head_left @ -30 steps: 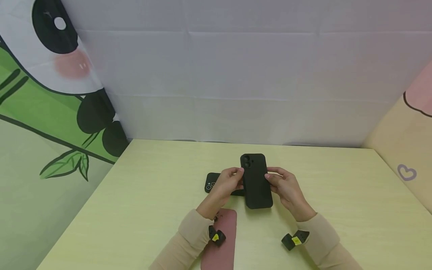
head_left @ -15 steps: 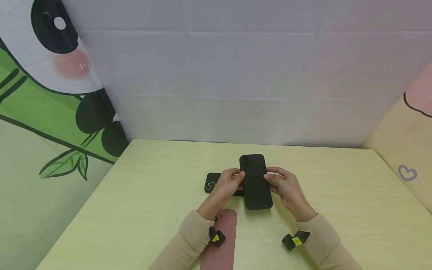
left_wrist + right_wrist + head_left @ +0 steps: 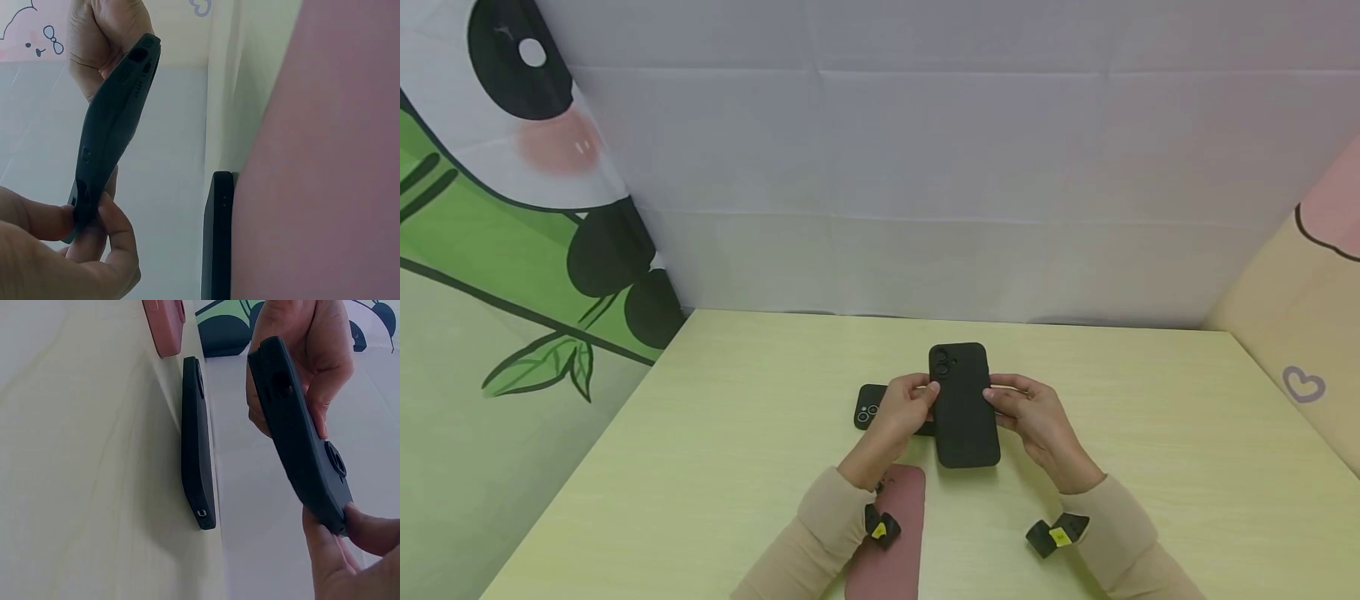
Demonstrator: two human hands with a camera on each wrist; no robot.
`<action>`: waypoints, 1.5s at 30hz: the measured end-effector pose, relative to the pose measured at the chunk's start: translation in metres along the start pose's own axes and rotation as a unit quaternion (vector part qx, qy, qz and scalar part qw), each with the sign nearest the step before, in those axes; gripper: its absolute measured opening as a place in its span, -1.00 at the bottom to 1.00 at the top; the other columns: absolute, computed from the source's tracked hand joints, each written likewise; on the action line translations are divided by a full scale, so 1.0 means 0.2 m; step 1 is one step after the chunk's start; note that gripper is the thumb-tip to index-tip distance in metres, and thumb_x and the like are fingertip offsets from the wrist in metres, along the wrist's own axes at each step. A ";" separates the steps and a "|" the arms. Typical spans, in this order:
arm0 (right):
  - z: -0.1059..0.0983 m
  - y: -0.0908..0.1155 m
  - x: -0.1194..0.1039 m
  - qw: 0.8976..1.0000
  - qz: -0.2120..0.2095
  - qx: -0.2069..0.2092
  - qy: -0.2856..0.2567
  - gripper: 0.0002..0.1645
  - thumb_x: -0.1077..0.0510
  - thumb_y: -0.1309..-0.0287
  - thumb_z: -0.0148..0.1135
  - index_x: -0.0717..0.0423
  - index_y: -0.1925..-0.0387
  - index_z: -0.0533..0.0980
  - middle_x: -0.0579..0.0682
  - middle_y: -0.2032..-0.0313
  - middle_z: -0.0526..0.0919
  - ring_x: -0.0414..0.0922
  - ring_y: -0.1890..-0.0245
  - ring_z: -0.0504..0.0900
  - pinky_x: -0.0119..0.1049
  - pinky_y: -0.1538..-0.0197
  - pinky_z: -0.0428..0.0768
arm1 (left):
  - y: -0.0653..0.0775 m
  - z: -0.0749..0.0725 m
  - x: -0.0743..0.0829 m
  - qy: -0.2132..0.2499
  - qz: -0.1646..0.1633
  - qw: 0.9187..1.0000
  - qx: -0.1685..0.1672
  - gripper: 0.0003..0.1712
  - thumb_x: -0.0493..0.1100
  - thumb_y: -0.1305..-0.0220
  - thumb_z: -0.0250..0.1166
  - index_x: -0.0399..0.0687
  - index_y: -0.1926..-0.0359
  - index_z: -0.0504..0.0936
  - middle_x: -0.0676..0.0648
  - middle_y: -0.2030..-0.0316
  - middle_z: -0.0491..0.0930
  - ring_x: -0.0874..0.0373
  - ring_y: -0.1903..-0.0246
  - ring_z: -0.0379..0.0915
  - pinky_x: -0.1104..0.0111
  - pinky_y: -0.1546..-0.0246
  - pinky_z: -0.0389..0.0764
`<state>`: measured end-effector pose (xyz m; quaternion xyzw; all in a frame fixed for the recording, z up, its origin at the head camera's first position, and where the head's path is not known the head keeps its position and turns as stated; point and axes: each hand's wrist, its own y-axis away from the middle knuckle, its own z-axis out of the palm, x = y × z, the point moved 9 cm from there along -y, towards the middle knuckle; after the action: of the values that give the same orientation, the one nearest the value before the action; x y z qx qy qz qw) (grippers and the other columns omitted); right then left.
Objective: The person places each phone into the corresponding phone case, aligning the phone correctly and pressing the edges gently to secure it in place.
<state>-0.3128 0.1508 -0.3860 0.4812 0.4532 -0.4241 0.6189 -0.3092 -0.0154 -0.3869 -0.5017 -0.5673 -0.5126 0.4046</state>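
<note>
Upright above the table, a black phone case point(image 3: 966, 417) with camera cutouts at its top left faces me with its back. My left hand point(image 3: 897, 417) pinches its left edge between thumb and fingers. On the opposite edge, my right hand point(image 3: 1033, 421) holds it the same way. Both wrist views show the case point(image 3: 112, 119) from its ends, with small openings along the rim. Whether a phone sits inside cannot be told. Behind my left hand lies a black phone point(image 3: 868, 407), camera lenses up, partly hidden by the hand and the case.
A pink phone or phone case point(image 3: 906, 517) lies on the pale yellow table point(image 3: 700, 467), partly under my left forearm. In the right wrist view, the black phone point(image 3: 199, 444) lies near the pink one point(image 3: 165, 328). A white cloth wall point(image 3: 925, 167) rises behind the table.
The black phone case has shifted slightly left and a little lower in the head view. Both hands keep their grip on its edges. The phone and the pink item have not moved.
</note>
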 end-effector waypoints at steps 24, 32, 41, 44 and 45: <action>0.03 0.01 0.01 0.998 -0.008 -0.032 0.051 -0.62 -0.02 -0.26 0.04 0.26 0.16 0.40 -0.14 0.48 0.55 -0.21 0.44 0.57 -0.36 0.30 0.59 | 0.02 -0.01 0.00 -0.013 -0.014 0.999 -0.047 -0.71 -0.16 -0.32 0.08 -0.20 0.02 0.53 -0.05 0.45 0.59 0.19 0.47 0.50 0.33 0.25 0.52; 0.01 0.03 -0.01 0.998 -0.024 0.007 0.062 -0.72 0.06 -0.31 -0.02 0.22 0.33 0.42 -0.13 0.53 0.49 -0.21 0.49 0.52 -0.35 0.33 0.56 | 0.04 0.02 -0.01 -0.044 -0.003 0.995 -0.092 -0.59 -0.08 -0.36 0.02 -0.21 -0.12 0.44 -0.12 0.21 0.58 0.16 0.28 0.51 0.26 0.11 0.53; 0.00 0.04 -0.03 0.997 -0.030 0.039 0.064 -0.72 0.08 -0.31 -0.01 0.21 0.40 0.43 -0.14 0.53 0.48 -0.22 0.49 0.51 -0.36 0.34 0.55 | 0.05 0.06 0.00 -0.051 0.008 0.990 -0.128 -0.55 -0.06 -0.36 0.02 -0.27 -0.14 0.40 -0.16 0.16 0.59 0.13 0.22 0.52 0.29 0.11 0.55; -0.01 0.05 -0.04 0.996 -0.029 0.047 0.066 -0.73 0.10 -0.31 -0.03 0.22 0.38 0.43 -0.14 0.53 0.48 -0.23 0.49 0.51 -0.37 0.34 0.55 | 0.05 0.06 0.00 -0.054 0.004 0.990 -0.133 -0.51 -0.04 -0.32 0.09 -0.29 -0.14 0.39 -0.18 0.10 0.60 0.07 0.14 0.54 0.23 0.01 0.52; -0.02 0.05 -0.04 0.996 -0.027 0.051 0.064 -0.74 0.11 -0.31 -0.03 0.22 0.38 0.43 -0.14 0.54 0.47 -0.23 0.49 0.50 -0.37 0.35 0.55 | 0.06 0.06 -0.01 -0.053 0.000 0.989 -0.136 -0.49 -0.04 -0.30 0.11 -0.30 -0.14 0.39 -0.18 0.09 0.60 0.06 0.12 0.54 0.21 -0.01 0.50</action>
<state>-0.3060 0.1562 -0.3774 0.5260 0.4827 -0.4318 0.5512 -0.2972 -0.0045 -0.3883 -0.5786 -0.5132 -0.5577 0.3015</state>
